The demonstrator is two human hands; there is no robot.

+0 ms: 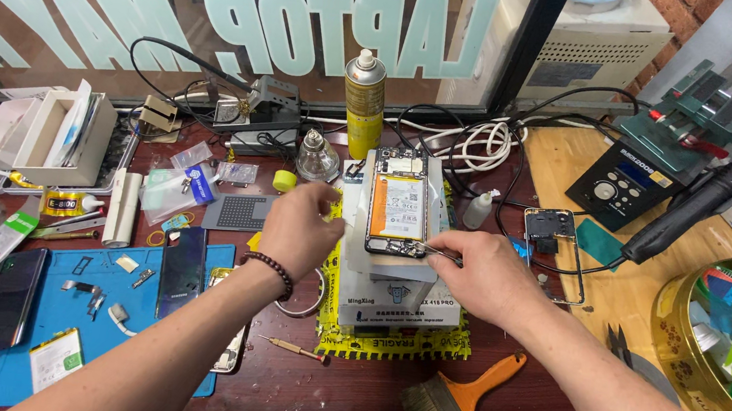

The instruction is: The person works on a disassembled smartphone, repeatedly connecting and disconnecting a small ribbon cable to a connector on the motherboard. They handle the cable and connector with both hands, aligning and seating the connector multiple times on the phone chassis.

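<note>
Head view: bench cluttered; opened phone lies back-up on a white box stack, long axis running away from the person. Left hand curled, steadying its left edge; right hand pinches tweezers at its near end, closer.

Yellow spray can at back, orange-handled brush up front, blue mat w/ dark phones left, gold tin right.

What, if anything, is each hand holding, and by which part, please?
The right hand pinches thin metal tweezers near their rear, tips at the opened phone. The left hand rests beside it, apparently holding nothing.
</note>
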